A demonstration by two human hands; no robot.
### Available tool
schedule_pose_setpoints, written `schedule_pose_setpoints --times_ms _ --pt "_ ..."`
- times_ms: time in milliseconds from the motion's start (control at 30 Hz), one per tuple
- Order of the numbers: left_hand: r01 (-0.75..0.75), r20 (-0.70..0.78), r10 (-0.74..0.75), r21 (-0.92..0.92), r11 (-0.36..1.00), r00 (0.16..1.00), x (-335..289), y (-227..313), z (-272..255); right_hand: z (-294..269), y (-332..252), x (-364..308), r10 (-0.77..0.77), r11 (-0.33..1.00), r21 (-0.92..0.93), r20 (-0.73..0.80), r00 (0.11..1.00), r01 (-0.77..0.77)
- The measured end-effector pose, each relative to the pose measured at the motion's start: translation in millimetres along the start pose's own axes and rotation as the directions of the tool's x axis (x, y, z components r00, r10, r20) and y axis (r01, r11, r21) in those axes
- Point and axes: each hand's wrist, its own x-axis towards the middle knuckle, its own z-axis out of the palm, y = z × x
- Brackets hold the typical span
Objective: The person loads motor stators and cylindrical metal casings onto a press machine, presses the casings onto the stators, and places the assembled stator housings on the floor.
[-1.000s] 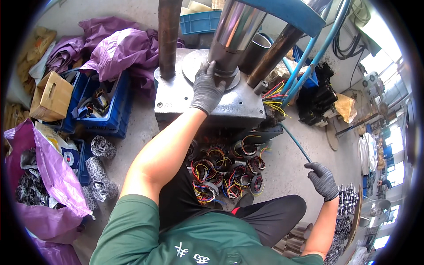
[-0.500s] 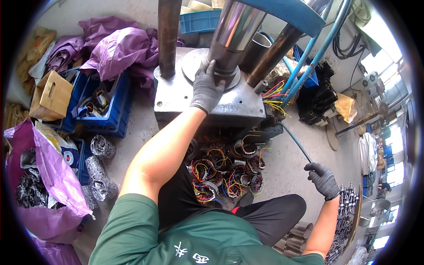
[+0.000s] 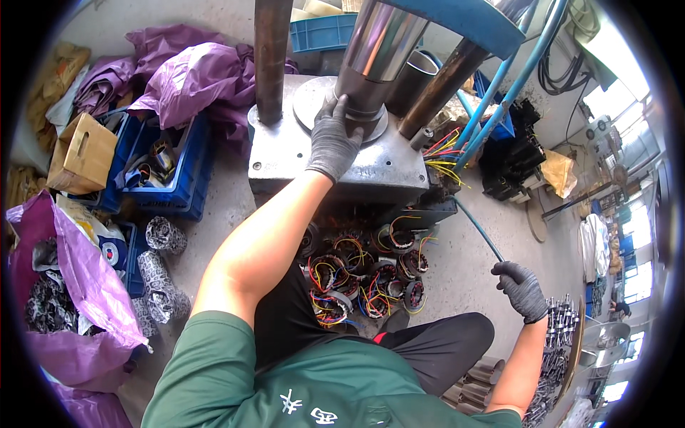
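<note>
My left hand, in a grey glove, rests with its fingers stretched against a dark metal cylinder on the round plate of a press. The press's shiny ram bears on the top of this cylinder. My fingers lie along its near side and do not wrap round it. At the right, my gloved right hand is closed round the upper end of a thin blue lever rod, which runs to the side of the press base.
Below the press stand several wound motor stators with coloured leads. Blue crates, a cardboard box and purple sacks fill the left. Thick steel columns flank the ram. Metal shafts lie at the lower right.
</note>
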Motion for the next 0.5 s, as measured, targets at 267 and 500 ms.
schedule_pose_setpoints --times_ms 267,500 --pt "-0.008 -0.005 0.008 -0.009 1.000 1.000 -0.4 -0.5 2.5 -3.3 3.2 -2.0 0.026 1.000 -0.012 0.045 0.999 -0.025" --pt "-0.014 -0.013 0.014 -0.020 1.000 1.000 -0.2 -0.2 2.9 -7.1 8.3 -0.3 0.039 0.999 0.013 0.059 0.998 -0.040"
